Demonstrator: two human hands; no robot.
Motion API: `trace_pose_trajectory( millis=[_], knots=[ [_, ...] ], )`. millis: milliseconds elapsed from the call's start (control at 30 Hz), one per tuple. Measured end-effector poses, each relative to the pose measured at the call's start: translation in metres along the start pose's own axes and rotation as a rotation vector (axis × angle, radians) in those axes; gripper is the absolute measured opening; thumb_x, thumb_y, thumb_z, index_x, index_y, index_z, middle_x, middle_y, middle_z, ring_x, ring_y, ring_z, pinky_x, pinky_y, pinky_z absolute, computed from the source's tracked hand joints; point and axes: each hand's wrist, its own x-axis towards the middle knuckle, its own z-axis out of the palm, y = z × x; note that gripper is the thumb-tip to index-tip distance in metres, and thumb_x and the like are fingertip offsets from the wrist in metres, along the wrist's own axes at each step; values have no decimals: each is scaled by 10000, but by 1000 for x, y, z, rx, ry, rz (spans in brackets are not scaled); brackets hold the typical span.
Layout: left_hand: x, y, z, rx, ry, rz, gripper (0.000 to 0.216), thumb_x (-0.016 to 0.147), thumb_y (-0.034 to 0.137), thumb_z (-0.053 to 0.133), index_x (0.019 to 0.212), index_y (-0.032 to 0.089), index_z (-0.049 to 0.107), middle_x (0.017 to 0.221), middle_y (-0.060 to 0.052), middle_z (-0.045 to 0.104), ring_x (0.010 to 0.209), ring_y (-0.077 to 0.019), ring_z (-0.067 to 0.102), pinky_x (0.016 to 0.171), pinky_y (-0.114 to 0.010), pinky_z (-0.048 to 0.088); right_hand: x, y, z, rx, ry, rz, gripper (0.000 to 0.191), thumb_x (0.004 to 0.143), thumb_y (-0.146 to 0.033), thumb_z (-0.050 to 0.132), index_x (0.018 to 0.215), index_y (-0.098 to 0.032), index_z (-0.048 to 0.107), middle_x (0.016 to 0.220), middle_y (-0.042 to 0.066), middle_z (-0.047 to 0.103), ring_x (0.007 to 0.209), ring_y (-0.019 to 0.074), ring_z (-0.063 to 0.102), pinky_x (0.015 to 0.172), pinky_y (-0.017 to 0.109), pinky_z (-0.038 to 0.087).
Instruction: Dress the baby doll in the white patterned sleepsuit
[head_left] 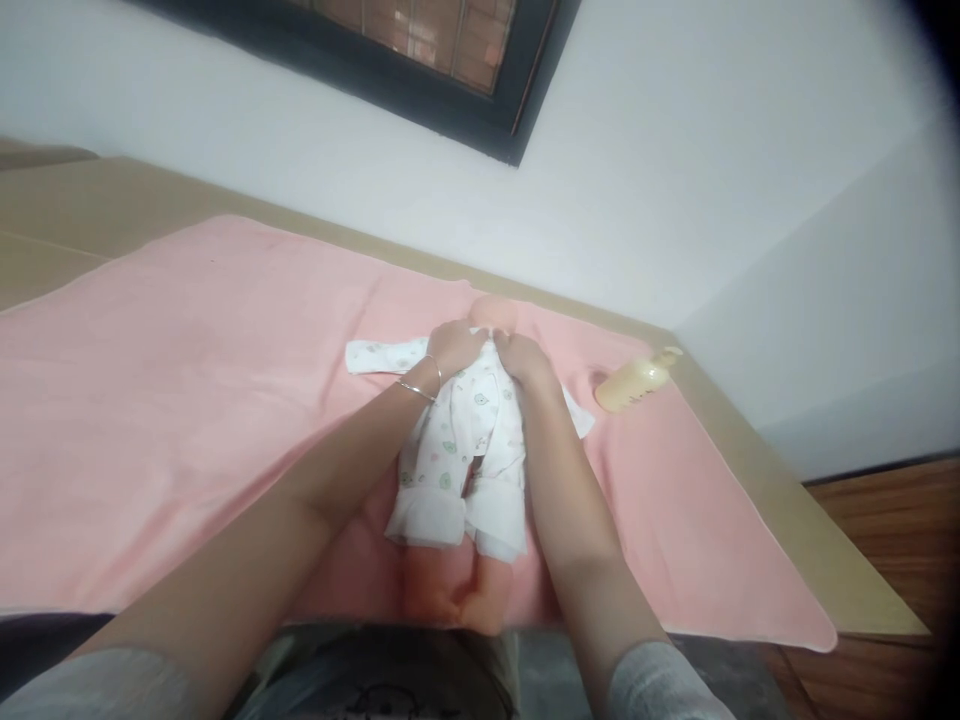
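A baby doll lies on its back on a pink towel, head away from me, bare feet near the front edge. It wears a white printed romper. My left hand, with thin bangles at the wrist, and my right hand meet at the romper's collar just below the doll's head. Both hands have fingers curled and pinched on the fabric there. One empty sleeve of the romper spreads out to the left.
A cream-yellow pump bottle lies on its side on the towel, right of the doll. The towel covers a tan table set against a white wall. Wooden floor shows at right. A dark-framed window is above.
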Motion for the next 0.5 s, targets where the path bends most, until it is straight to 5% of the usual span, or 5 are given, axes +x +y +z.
trace_pose_trajectory(
  millis=[200, 500],
  knots=[
    [-1, 3, -1, 85, 62, 4, 458, 893, 487, 347, 941, 161, 664, 935, -114, 682, 889, -238, 614, 778, -307, 417, -12, -16, -6, -95, 59, -107, 532, 918, -498, 295, 1140, -132, 611, 1143, 171, 622, 1063, 288, 556, 890, 356, 387],
    [-7, 11, -4, 157, 161, 84, 394, 920, 367, 334, 880, 152, 662, 946, -120, 661, 928, -232, 593, 823, -326, 419, 7, 12, 3, 105, -22, 9, 715, 879, -633, 254, 1186, -83, 592, 1230, 193, 571, 1100, 299, 546, 883, 344, 404]
  ],
)
